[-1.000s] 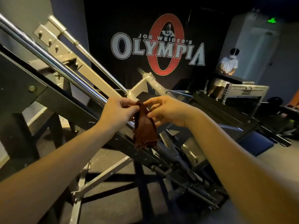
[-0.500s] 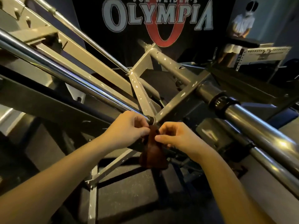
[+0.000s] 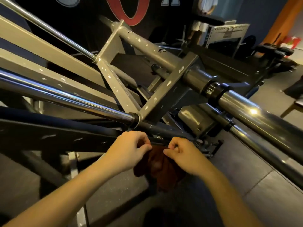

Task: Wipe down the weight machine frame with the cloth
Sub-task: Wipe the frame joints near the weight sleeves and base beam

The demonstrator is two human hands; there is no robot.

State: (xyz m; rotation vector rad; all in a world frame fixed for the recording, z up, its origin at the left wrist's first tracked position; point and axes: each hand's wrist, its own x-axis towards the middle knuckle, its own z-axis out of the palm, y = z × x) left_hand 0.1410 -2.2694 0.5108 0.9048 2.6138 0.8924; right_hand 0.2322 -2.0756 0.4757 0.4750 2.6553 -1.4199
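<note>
A dark reddish-brown cloth (image 3: 161, 171) hangs between my two hands, low in the middle of the view. My left hand (image 3: 129, 149) pinches its upper left edge and my right hand (image 3: 182, 153) pinches its upper right edge. Both hands sit just below a dark tube of the weight machine frame (image 3: 118, 84), a grey chipped-paint structure of slanted beams. Chrome guide rods (image 3: 65, 97) run down from the left to a collar right above my hands. The cloth's lower part is in shadow.
A thick chrome bar (image 3: 255, 112) with a black collar slants across the right side. Dark rubber floor (image 3: 114, 194) lies below, grey tiles on the right. Another person (image 3: 205, 7) stands by a perforated rack (image 3: 227, 35) at the back. A banner (image 3: 129, 12) covers the far wall.
The view has tilted down and moved closer to the frame. Both hands have lowered with the cloth and moved slightly apart, spreading its top edge under the dark tube.
</note>
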